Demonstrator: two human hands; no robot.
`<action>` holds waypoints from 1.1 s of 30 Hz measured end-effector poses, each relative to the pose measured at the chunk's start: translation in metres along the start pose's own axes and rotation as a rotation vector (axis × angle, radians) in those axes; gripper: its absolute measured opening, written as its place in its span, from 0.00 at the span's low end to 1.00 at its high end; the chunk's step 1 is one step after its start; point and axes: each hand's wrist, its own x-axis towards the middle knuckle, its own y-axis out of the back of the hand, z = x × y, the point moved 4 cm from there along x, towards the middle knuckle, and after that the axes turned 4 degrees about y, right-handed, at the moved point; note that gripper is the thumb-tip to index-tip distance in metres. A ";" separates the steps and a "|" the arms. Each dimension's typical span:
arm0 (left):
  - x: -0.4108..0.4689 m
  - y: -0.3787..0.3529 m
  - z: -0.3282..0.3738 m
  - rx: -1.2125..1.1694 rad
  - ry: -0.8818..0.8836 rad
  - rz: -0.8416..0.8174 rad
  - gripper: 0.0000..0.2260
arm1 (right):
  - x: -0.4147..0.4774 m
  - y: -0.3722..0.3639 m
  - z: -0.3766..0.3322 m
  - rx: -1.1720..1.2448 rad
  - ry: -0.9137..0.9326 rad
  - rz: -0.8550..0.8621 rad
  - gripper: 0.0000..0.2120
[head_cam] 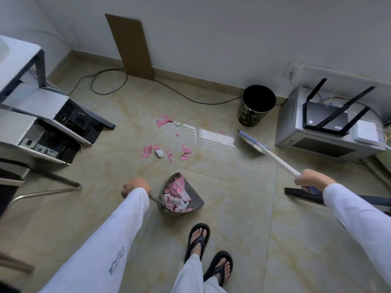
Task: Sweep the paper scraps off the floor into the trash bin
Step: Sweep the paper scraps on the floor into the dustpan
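Pink and white paper scraps [166, 152] lie scattered on the tiled floor ahead of me, with another small pile [164, 121] farther off. My left hand [135, 187] is closed on the handle of a grey dustpan [195, 203], which rests on the floor and holds a heap of scraps. My right hand [313, 180] grips the white handle of a broom [252, 142], whose head sits on the floor to the right of the scraps. A dark trash bin [255, 114] stands upright by the far wall, beyond the broom head.
Open computer cases [50, 125] and a desk leg crowd the left side. A grey cabinet [306, 136] with a black router on top stands at the right. A cable [190, 97] runs along the floor by the wall. A cardboard sheet [131, 47] leans on the wall. My sandalled feet [208, 250] are below.
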 end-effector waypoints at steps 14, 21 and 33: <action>-0.005 0.004 0.009 -0.020 0.028 0.013 0.11 | -0.067 -0.131 -0.010 -0.336 0.127 -0.364 0.07; -0.013 0.005 0.008 -0.025 0.027 0.012 0.11 | -0.087 -0.103 0.007 -0.235 0.208 -0.315 0.09; -0.016 -0.002 -0.002 -0.023 0.021 0.013 0.10 | -0.048 -0.020 0.048 -0.062 0.060 -0.077 0.09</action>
